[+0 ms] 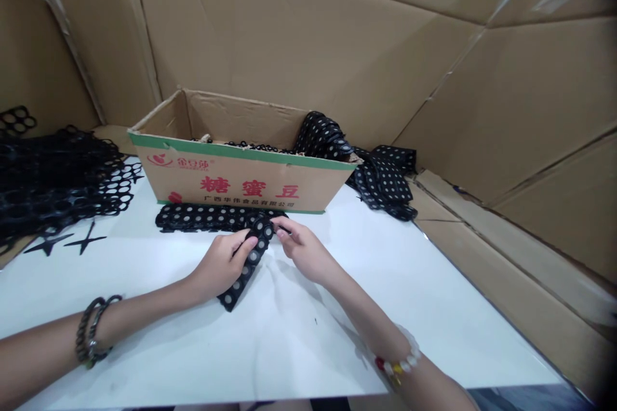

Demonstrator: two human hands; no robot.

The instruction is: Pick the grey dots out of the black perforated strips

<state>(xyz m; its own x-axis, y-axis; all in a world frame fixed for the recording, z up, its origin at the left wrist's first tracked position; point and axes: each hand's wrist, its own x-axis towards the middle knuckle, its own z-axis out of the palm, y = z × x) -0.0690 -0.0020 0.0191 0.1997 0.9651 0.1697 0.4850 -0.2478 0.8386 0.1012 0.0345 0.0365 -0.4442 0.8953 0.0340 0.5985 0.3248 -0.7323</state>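
Pale bracelet [413, 354] nearest; carton [241, 181] (red-lettered) behind held strip [253, 256].

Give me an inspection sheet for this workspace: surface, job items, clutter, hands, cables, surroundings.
Surface: white tabletop.
Job items: black dotted strip held at an angle; dotted length along the front of the cardboard box, whether they join is unclear; dotted black sheets at the box's right, some over its rim.
Clutter: black perforated sheets heaped at left; two black star-shaped pieces in front of them.
Hands: left hand grips the strip; right hand is at its far end, grip unclear.
Cables: nothing seen.
Surroundings: cardboard panels behind and on both sides.
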